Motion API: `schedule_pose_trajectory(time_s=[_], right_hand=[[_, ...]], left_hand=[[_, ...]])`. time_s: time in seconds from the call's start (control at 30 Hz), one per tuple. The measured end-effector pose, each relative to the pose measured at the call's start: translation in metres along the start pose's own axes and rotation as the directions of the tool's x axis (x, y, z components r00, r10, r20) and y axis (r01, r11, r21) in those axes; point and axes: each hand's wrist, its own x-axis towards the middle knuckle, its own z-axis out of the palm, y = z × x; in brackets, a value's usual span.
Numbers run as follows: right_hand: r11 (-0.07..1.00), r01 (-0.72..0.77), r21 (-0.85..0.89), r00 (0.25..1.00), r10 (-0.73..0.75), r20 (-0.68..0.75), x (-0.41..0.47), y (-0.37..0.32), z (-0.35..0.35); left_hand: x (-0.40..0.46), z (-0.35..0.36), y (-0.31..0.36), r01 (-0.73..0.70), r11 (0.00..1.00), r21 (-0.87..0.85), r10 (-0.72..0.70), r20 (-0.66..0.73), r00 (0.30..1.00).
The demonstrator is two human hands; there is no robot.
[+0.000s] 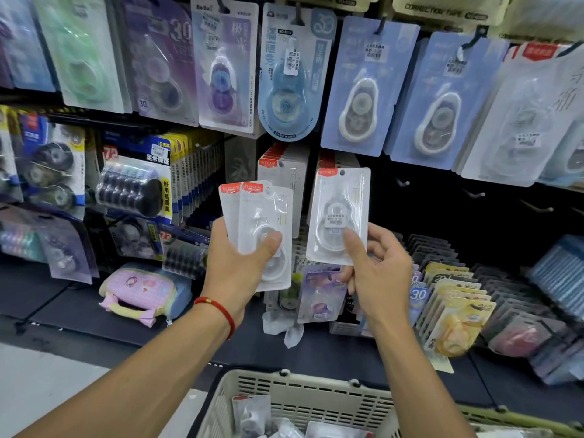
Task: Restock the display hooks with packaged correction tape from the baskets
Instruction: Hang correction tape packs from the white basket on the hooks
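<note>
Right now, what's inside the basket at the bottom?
The basket holds a few clear-wrapped packs like those in the hands. Its wall and the picture's edge hide the rest.

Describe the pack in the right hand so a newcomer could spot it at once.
Start at the beige basket at the bottom and follow the right hand up toward the dark shelf wall. Pinched in its fingers is a single clear pack with a red top tab. Unlike the fanned packs in the left hand, it carries a white price sticker.
</note>
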Motion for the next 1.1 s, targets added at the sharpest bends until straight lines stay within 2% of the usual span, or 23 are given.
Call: schedule_pose_trajectory(time_s=[0.1,0.17,0.27,0.33,0.47,0.53,0.63,0.73,0.93,1.1], right_hand=[[0.999,0.0,0.036,1.0,-0.001,0.008,0.004,0.001,0.001],[0.998,-0.059,0.01,0.998,0.059,-0.005,0.007,0.008,0.0],[0.959,-0.232,-0.159,0.972,0.236,0.001,0.002,0.023,-0.004],[0.927,-0.292,-0.236,0.951,0.308,0.032,-0.004,0.029,-0.004],[0.946,-0.198,-0.258,0.922,0.269,0.277,-0.016,0.024,0.008],[0.943,-0.137,-0.305,0.914,0.239,0.329,-0.022,0.023,0.013],[0.945,-0.102,-0.31,0.932,0.2,0.302,-0.025,0.024,0.015],[0.975,-0.128,-0.181,0.957,0.17,0.236,-0.025,0.02,0.014],[0.995,-0.072,-0.065,0.996,0.075,0.055,-0.012,0.008,0.012],[0.998,-0.059,-0.037,0.998,0.06,0.012,-0.003,0.004,0.007]], left_hand=[[0.0,0.001,0.001,0.005,1.0,-0.009,-0.005,-0.009,1.0],[-0.001,0.002,0.002,0.0,1.0,-0.005,0.0,-0.007,1.0],[-0.003,0.002,0.002,0.0,1.0,0.008,0.0,0.006,1.0],[-0.004,0.004,0.001,0.012,1.0,0.017,-0.012,0.019,1.0],[-0.009,0.007,-0.002,0.041,0.999,0.029,-0.043,0.065,0.997],[-0.011,0.009,-0.002,0.064,0.998,0.027,-0.066,0.094,0.993],[-0.012,0.01,0.0,0.087,0.996,-0.006,-0.086,0.132,0.988],[-0.01,0.008,0.002,0.142,0.986,-0.082,-0.128,0.159,0.979],[0.001,0.004,-0.004,0.191,0.981,-0.045,-0.19,0.029,0.981],[0.002,0.005,-0.006,0.184,0.982,-0.038,-0.184,0.0,0.983]])
